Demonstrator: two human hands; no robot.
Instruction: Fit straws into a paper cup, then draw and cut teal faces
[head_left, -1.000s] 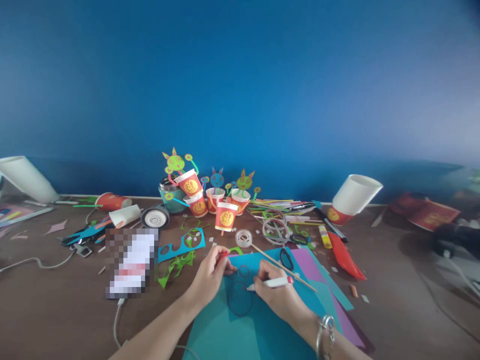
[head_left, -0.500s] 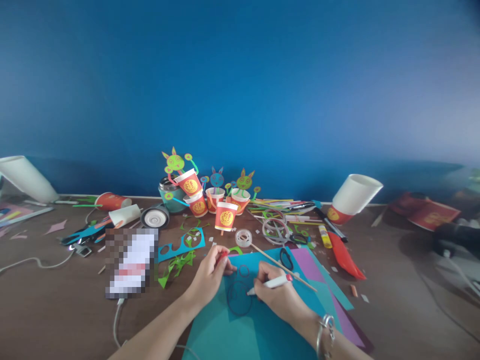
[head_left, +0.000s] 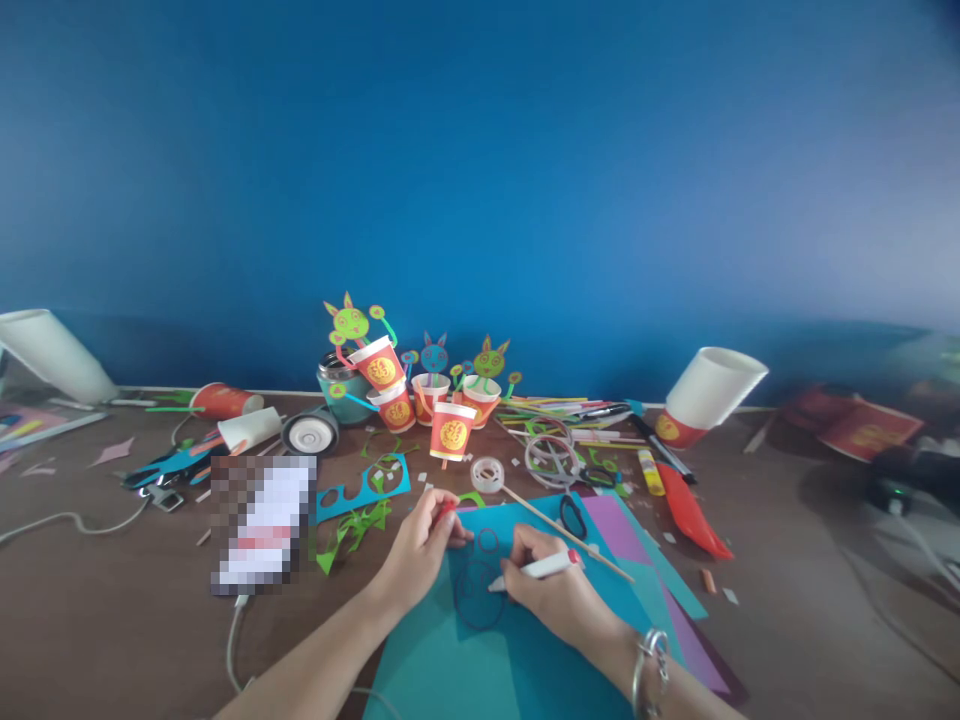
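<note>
My right hand grips a white marker with a red end, its tip on a teal paper sheet beside drawn dark circles. My left hand rests on the sheet's upper left edge, fingers pinched on a small red thing. A thin wooden stick lies across the sheet just beyond my right hand.
Decorated red paper cups with paper animal toppers stand at the back. A tape roll, scissors, glue stick, purple paper, green scraps, a tilted white cup and a cable lie around on the brown table.
The marker tip has shifted slightly left along the drawn circle. My left hand has stayed in place.
</note>
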